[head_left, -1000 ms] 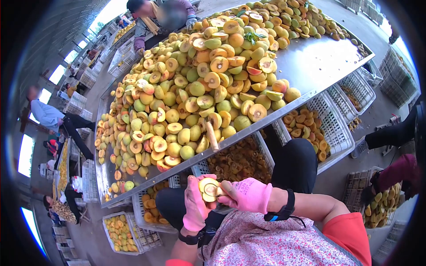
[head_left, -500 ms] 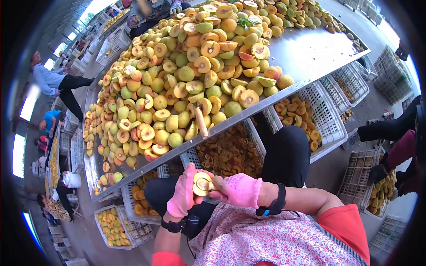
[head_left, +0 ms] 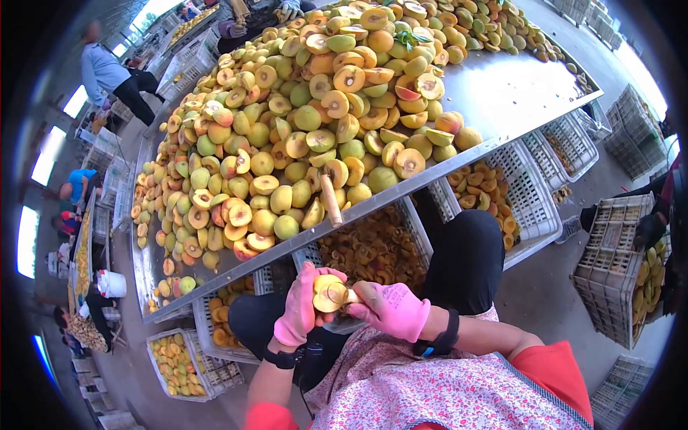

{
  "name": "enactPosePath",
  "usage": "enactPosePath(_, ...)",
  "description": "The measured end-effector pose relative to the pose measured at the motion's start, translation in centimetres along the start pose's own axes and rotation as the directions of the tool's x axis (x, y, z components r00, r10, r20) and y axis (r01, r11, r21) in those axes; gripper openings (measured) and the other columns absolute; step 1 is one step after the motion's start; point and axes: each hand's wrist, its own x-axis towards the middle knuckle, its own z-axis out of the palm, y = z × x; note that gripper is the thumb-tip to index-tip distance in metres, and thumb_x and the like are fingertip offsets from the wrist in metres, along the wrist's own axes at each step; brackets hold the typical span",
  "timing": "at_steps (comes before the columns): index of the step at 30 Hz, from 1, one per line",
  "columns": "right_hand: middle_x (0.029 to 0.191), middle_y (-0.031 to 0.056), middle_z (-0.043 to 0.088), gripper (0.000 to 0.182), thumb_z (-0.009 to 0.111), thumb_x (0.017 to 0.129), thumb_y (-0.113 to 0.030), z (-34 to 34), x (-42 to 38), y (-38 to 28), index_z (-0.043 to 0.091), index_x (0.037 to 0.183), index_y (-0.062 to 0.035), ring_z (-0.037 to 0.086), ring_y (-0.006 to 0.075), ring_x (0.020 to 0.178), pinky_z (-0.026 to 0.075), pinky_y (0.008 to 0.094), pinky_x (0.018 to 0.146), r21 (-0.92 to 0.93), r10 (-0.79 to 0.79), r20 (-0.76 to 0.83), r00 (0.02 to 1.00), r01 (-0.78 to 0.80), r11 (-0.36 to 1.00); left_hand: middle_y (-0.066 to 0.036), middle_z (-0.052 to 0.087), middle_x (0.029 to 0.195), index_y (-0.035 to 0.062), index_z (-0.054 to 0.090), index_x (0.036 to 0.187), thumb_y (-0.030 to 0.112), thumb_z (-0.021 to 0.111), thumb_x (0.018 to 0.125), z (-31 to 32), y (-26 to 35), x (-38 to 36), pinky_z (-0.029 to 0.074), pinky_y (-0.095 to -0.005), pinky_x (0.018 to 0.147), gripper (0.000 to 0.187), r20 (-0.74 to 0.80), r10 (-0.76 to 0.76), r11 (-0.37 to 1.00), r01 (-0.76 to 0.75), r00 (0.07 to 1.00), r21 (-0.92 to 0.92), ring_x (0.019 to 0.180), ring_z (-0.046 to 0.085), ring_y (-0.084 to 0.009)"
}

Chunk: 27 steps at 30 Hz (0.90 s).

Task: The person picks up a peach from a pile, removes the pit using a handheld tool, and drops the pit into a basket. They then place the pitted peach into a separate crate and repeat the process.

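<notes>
Your left hand in a pink knit glove (head_left: 301, 309) cupped around a halved yellow peach (head_left: 328, 294) held at your lap, your pink-gloved right hand (head_left: 390, 309) closed on a small tool pressed into the fruit's cut face, just below the edge of the long steel table (head_left: 502, 100) heaped with yellow-green peaches (head_left: 301, 143), a wooden-handled knife (head_left: 330, 199) lying at its near edge, a white plastic crate of pits (head_left: 373, 247) beneath.

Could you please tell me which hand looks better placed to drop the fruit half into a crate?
Probably the left hand: its fingers wrap the peach half, just above the crate of pits, while the right hand works at it.
</notes>
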Motion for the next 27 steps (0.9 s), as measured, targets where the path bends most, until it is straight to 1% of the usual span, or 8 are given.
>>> enactPosePath(4, 0.088, 0.0222, 0.065, 0.039, 0.050, 0.105, -0.043, -0.1, -0.3, -0.7, 0.050, 0.104, -0.0047, 0.067, 0.0424, 0.082, 0.051, 0.0483, 0.068, 0.021, 0.099, 0.005, 0.995, -0.099, 0.995, -0.008, 0.073, 0.085, 0.0055, 0.062, 0.113, 0.063, 0.022, 0.105, 0.2, -1.1, -0.2, 0.039, -0.0196, 0.042, 0.071, -0.151, 0.031, 0.966, -0.068, 0.988, -0.249, 0.046, 0.052, -0.0089)
enactPosePath(8, 0.086, 0.0231, 0.066, 0.039, 0.049, 0.105, -0.044, 0.1, 0.3, -2.0, 0.051, 0.105, -0.0045, 0.067, 0.0430, 0.083, 0.051, 0.0497, 0.068, 0.094, 0.158, 0.058, 0.986, -0.163, 0.982, -0.013, 0.073, 0.099, 0.0057, 0.060, 0.113, 0.044, 0.030, 0.106, 1.1, -2.0, -0.2, 0.046, -0.0235, 0.052, 0.048, -0.167, 0.057, 0.874, -0.130, 0.984, -0.469, 0.068, 0.065, -0.0159)
enactPosePath(9, 0.086, 0.0234, 0.067, 0.040, 0.048, 0.105, -0.044, 0.4, 0.5, -2.1, 0.051, 0.107, -0.0044, 0.067, 0.0432, 0.083, 0.051, 0.0504, 0.069, 0.071, 0.170, 0.078, 0.982, -0.176, 0.982, -0.017, 0.071, 0.106, 0.0053, 0.059, 0.112, 0.036, 0.034, 0.104, 1.0, -2.5, -0.1, 0.053, -0.0290, 0.063, 0.041, -0.150, 0.103, 0.876, -0.161, 0.983, -0.455, 0.080, 0.069, -0.0207)
enactPosePath(12, 0.085, 0.0238, 0.067, 0.043, 0.045, 0.106, -0.047, 1.2, 0.5, -2.1, 0.051, 0.110, -0.0040, 0.068, 0.0438, 0.083, 0.051, 0.0516, 0.069, 0.056, 0.185, 0.111, 0.976, -0.192, 0.980, -0.018, 0.070, 0.108, 0.0044, 0.058, 0.110, 0.035, 0.034, 0.104, 1.5, -4.0, 0.3, 0.056, -0.0351, 0.076, 0.039, -0.269, 0.186, 0.779, -0.308, 0.945, -0.546, 0.084, 0.069, -0.0241)
enactPosePath(16, 0.085, 0.0240, 0.067, 0.044, 0.045, 0.106, -0.047, 2.1, 0.6, -2.4, 0.051, 0.112, -0.0034, 0.068, 0.0439, 0.081, 0.052, 0.0516, 0.068, 0.040, 0.149, 0.032, 0.988, -0.150, 0.988, -0.019, 0.069, 0.108, 0.0047, 0.058, 0.109, 0.038, 0.036, 0.105, 1.9, -4.0, -0.4, 0.056, -0.0392, 0.085, 0.040, -0.232, 0.167, 0.694, -0.282, 0.958, -0.662, 0.090, 0.069, -0.0275)
enactPosePath(18, 0.085, 0.0241, 0.067, 0.044, 0.045, 0.106, -0.047, 2.3, 0.7, -2.4, 0.051, 0.113, -0.0031, 0.068, 0.0438, 0.081, 0.052, 0.0515, 0.068, 0.023, 0.122, -0.014, 0.992, -0.122, 0.992, -0.019, 0.069, 0.107, 0.0060, 0.058, 0.108, 0.042, 0.037, 0.106, 2.9, -3.9, -0.6, 0.056, -0.0391, 0.084, 0.042, -0.311, 0.072, 0.554, -0.297, 0.948, -0.778, 0.092, 0.068, -0.0285)
enactPosePath(23, 0.083, 0.0230, 0.068, 0.045, 0.046, 0.106, -0.045, 2.2, 0.9, -2.3, 0.050, 0.114, -0.0014, 0.068, 0.0434, 0.077, 0.052, 0.0510, 0.065, -0.064, 0.119, 0.029, 0.993, -0.117, 0.991, -0.017, 0.068, 0.106, 0.0099, 0.057, 0.110, 0.050, 0.040, 0.106, 4.0, -4.2, -0.6, 0.057, -0.0417, 0.081, 0.044, -0.380, 0.022, 0.562, -0.326, 0.925, -0.760, 0.088, 0.068, -0.0287)
enactPosePath(27, 0.082, 0.0236, 0.068, 0.045, 0.046, 0.106, -0.044, 3.6, 0.7, -1.7, 0.050, 0.113, -0.0003, 0.068, 0.0436, 0.076, 0.053, 0.0505, 0.065, -0.113, 0.150, 0.071, 0.986, -0.142, 0.983, -0.015, 0.067, 0.104, 0.0092, 0.056, 0.110, 0.045, 0.037, 0.108, 5.1, -5.2, -0.4, 0.057, -0.0362, 0.077, 0.041, -0.546, 0.129, 0.729, -0.452, 0.828, -0.514, 0.086, 0.067, -0.0246)
